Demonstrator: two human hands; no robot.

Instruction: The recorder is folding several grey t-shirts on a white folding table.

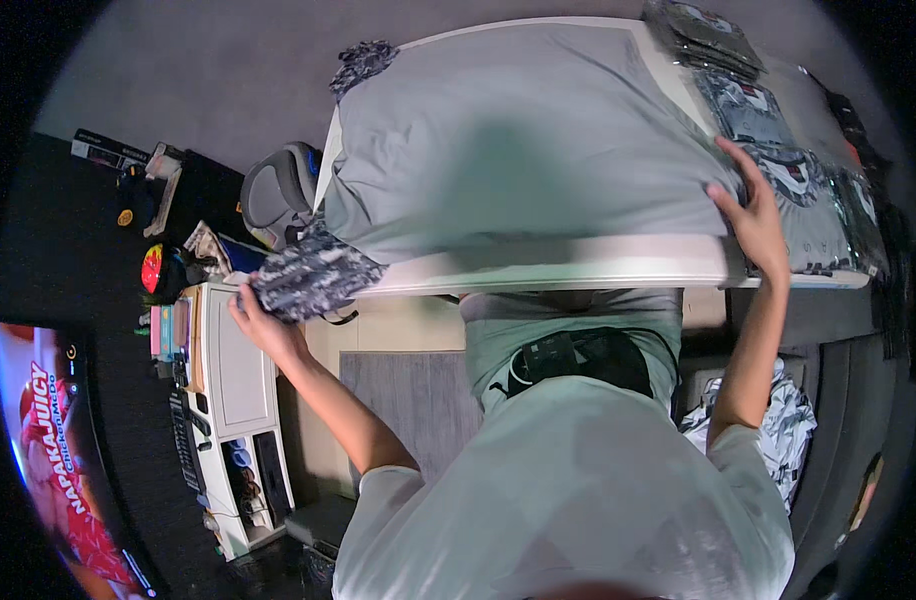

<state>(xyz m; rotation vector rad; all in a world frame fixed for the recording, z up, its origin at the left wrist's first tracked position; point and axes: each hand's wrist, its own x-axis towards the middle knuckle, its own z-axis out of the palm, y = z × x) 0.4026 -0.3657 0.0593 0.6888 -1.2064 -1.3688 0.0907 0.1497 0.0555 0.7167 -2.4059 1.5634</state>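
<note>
A grey shirt with dark camouflage-patterned sleeves lies spread flat across a white table. One sleeve hangs over the near left edge, and the other sleeve rests bunched at the far left corner. My left hand is closed on the outer end of the near sleeve, its fingertips partly hidden by the cloth. At the shirt's right end is my right hand, thumb and fingers apart, touching or just beside the grey cloth's edge.
Folded garments in clear plastic bags are stacked along the table's right side. Left of the table stand a grey chair and a white cabinet with items on it. A lit screen is at far left. Crumpled patterned cloth lies lower right.
</note>
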